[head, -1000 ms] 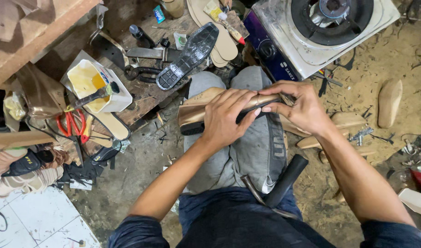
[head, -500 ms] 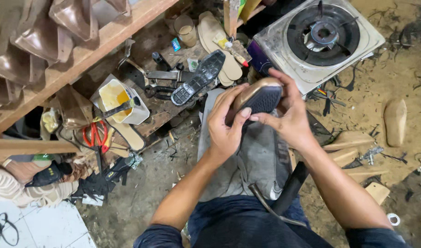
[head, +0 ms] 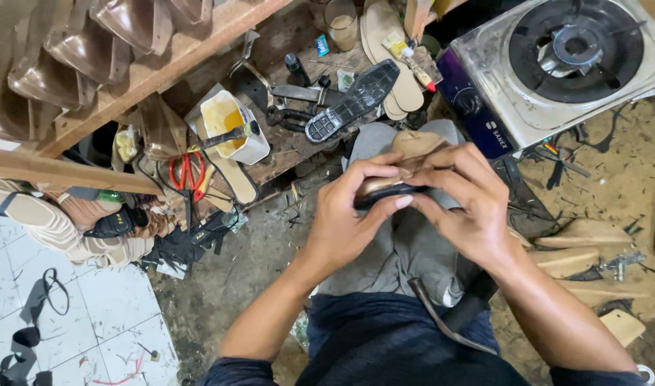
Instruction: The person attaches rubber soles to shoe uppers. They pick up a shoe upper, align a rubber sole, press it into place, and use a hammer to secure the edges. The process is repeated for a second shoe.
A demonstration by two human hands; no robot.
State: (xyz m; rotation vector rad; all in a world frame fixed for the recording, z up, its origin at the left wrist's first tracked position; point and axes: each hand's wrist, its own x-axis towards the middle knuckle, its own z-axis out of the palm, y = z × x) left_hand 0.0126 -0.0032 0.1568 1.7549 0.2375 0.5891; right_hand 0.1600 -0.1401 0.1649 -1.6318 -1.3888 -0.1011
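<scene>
Head view: the left hand (head: 345, 214) and the right hand (head: 462, 204) meet over the person's lap, both clamped on a shoe (head: 399, 168) with a tan upper and a dark sole edge. The left hand's thumb presses along the dark lower edge while its fingers curl over the top; the right hand's fingers wrap the shoe from the other side, fingertips touching the upper. The shoe lies roughly level between the two hands, above the grey trousers (head: 406, 250).

Just beyond the hands a black patterned sole (head: 352, 100) lies tilted on the low wooden worktop (head: 299, 154), next to a stack of pale insoles (head: 388, 43). Farther out from the left hand stands a white glue tub (head: 234, 125) with yellow glue inside and a brush resting across its rim; red-handled scissors (head: 188, 171) lie near the tub on its far side from the hands. Beyond the right hand sits a single-burner gas stove (head: 563, 64) on the dirt floor. Outward from the right hand, pale wooden shoe lasts (head: 581, 243) lie on the ground. Below the hands, against the person's right thigh, rests a dark curved tool handle (head: 474, 304). Up and away from the left hand, a wooden shelf (head: 163, 68) carries brown shoe uppers.
</scene>
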